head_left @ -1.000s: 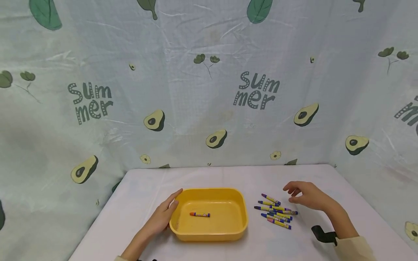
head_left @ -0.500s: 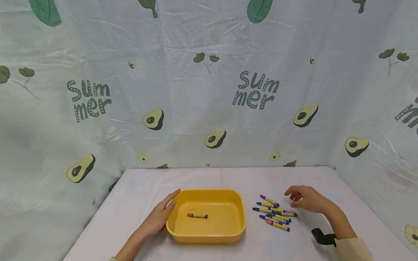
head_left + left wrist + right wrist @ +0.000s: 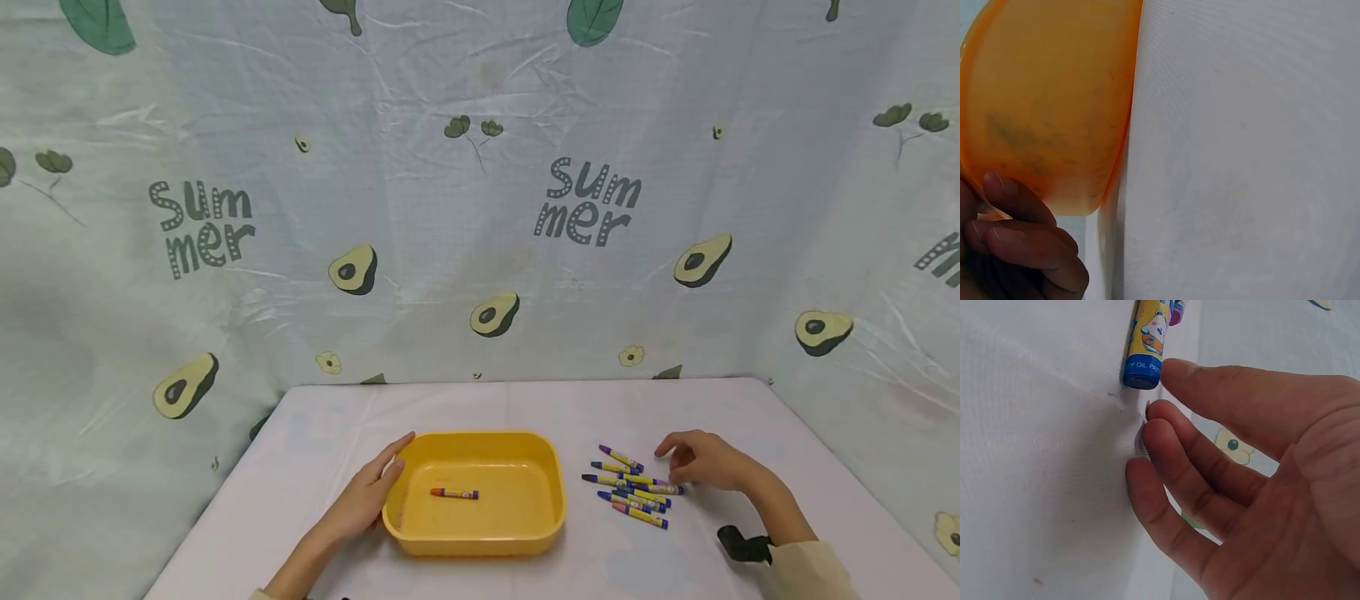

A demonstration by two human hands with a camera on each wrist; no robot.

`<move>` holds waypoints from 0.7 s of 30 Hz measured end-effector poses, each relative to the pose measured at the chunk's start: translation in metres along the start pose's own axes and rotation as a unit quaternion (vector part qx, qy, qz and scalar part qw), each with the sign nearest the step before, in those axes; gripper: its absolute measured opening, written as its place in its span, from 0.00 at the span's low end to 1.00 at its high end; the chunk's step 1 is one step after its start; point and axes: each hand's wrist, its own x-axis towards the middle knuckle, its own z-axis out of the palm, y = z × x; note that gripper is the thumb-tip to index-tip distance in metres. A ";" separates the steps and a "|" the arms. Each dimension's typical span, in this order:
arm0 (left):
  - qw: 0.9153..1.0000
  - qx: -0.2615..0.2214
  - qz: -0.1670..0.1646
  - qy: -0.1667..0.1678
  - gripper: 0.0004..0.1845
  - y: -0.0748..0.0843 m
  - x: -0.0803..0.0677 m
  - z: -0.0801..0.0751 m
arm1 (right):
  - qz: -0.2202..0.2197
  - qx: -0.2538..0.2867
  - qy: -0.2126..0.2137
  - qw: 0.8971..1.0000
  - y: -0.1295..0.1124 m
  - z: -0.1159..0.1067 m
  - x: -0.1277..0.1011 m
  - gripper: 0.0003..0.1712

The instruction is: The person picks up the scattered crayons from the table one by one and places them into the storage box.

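Note:
My left hand (image 3: 366, 497) holds the left wall of a yellow plastic tray (image 3: 480, 547), thumb at the rim. In the left wrist view, curled fingers (image 3: 1029, 231) lie against the tray's outer side. One orange-tipped oil pastel (image 3: 454, 493) lies inside the tray. On the right, several oil pastels (image 3: 632, 492) in yellow wrappers lie in a loose pile. My right hand (image 3: 708, 461) is just right of the pile, fingers loosely bent, nothing between them. Its thumb is at the blue end of one oil pastel (image 3: 1147, 337); whether it touches is hard to tell.
A white cloth (image 3: 330, 417) covers the table. Behind and beside it hangs a pale curtain (image 3: 420, 208) printed with avocados and "summer". A black strap with a camera mount (image 3: 742, 546) sits on the right wrist.
My right hand has come slightly down and its thumb is now closer to the pile's right end. The left hand and the tray stay together, with only a small shift of the view.

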 end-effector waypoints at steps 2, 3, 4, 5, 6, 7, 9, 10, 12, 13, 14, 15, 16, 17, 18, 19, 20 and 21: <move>1.000 0.001 0.000 -0.002 0.27 0.000 0.000 0.000 | 0.002 0.005 -0.004 1.000 0.001 0.001 -0.001 0.16; 1.000 0.001 0.000 -0.002 0.27 0.001 0.000 0.000 | 0.004 0.010 -0.004 1.000 0.001 0.001 -0.001 0.15; 1.000 0.001 -0.001 -0.001 0.27 0.001 0.000 0.001 | 0.005 0.013 -0.006 1.000 0.001 0.002 0.000 0.15; 1.000 0.003 -0.001 0.001 0.27 0.001 -0.001 0.001 | 0.007 0.016 -0.009 1.000 0.001 0.002 0.000 0.15; 1.000 0.006 -0.003 0.004 0.27 0.000 -0.001 0.001 | 0.009 0.018 -0.012 1.000 0.000 0.003 0.000 0.16; 1.000 0.011 -0.001 0.008 0.27 0.000 -0.002 0.001 | 0.013 0.022 -0.018 1.000 0.000 0.003 0.000 0.16; 1.000 0.024 0.001 0.014 0.26 0.000 -0.003 0.001 | 0.018 0.030 -0.031 0.999 -0.001 0.005 0.000 0.18; 0.999 0.029 0.002 0.017 0.26 0.000 -0.003 0.000 | 0.020 0.033 -0.037 0.999 -0.002 0.005 -0.001 0.18; 0.999 0.034 0.003 0.020 0.26 -0.001 -0.004 0.000 | 0.019 0.036 -0.047 0.998 -0.003 0.006 -0.001 0.18; 0.999 0.032 0.002 0.021 0.26 -0.001 -0.004 -0.001 | 0.018 0.037 -0.050 0.998 -0.004 0.006 -0.001 0.17; 0.999 0.026 0.001 0.019 0.26 0.000 -0.004 -0.001 | 0.015 0.036 -0.051 0.998 -0.004 0.006 0.000 0.16; 1.000 0.024 0.002 0.020 0.26 0.000 -0.003 -0.002 | 0.012 0.035 -0.051 0.998 -0.005 0.006 0.000 0.15; 1.000 0.019 0.001 0.017 0.27 0.000 -0.003 -0.002 | 0.009 0.034 -0.051 0.998 -0.006 0.005 0.000 0.15; 1.000 0.015 0.002 0.014 0.27 0.001 -0.002 -0.003 | 0.006 0.030 -0.051 0.998 -0.007 0.005 0.000 0.14; 1.000 0.012 0.002 0.013 0.27 0.001 0.000 -0.003 | 0.004 0.029 -0.052 0.998 -0.008 0.005 0.001 0.13; 1.000 0.007 0.003 0.007 0.27 0.001 0.001 -0.003 | 0.005 0.031 -0.053 0.998 -0.008 0.004 0.000 0.12; 1.000 0.006 0.004 0.004 0.27 0.000 0.001 -0.002 | 0.005 0.034 -0.056 0.998 -0.009 0.004 0.000 0.11; 1.000 0.006 0.004 0.001 0.27 0.000 0.002 -0.002 | 0.008 0.037 -0.058 0.998 -0.009 0.005 0.000 0.11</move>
